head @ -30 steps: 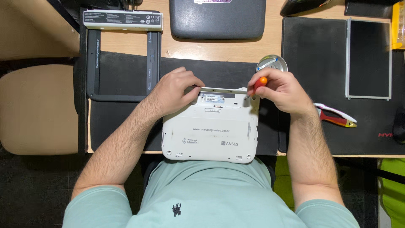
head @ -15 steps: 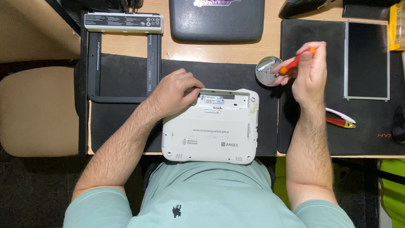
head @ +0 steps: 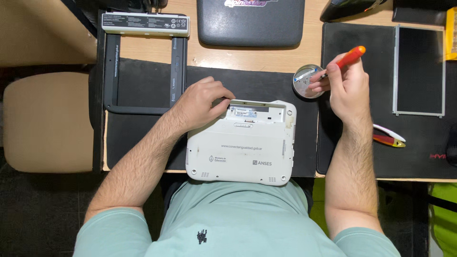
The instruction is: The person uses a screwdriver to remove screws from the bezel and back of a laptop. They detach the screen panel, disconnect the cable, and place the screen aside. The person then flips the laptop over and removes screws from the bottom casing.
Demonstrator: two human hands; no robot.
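A small white laptop (head: pixel 243 147) lies upside down on a black mat at the desk's near edge. My left hand (head: pixel 200 102) rests on its far left corner, fingers pressing the top edge of the case. My right hand (head: pixel 345 83) is off to the right, holding a screwdriver with an orange-red handle (head: pixel 350 56). Its tip points down into a small round metal dish (head: pixel 304 81) beside the laptop's far right corner.
A black screen bezel frame (head: pixel 143 71) and a white battery pack (head: pixel 145 24) lie at the far left. A dark closed laptop (head: pixel 250 21) sits at the back. A bare display panel (head: pixel 419 71) and a red-yellow tool (head: pixel 388 135) lie on the right mat. A beige chair seat (head: pixel 45 121) is left.
My right hand has lifted the screwdriver off the laptop's far right corner and carried it right to the metal dish. My left hand has stayed on the laptop.
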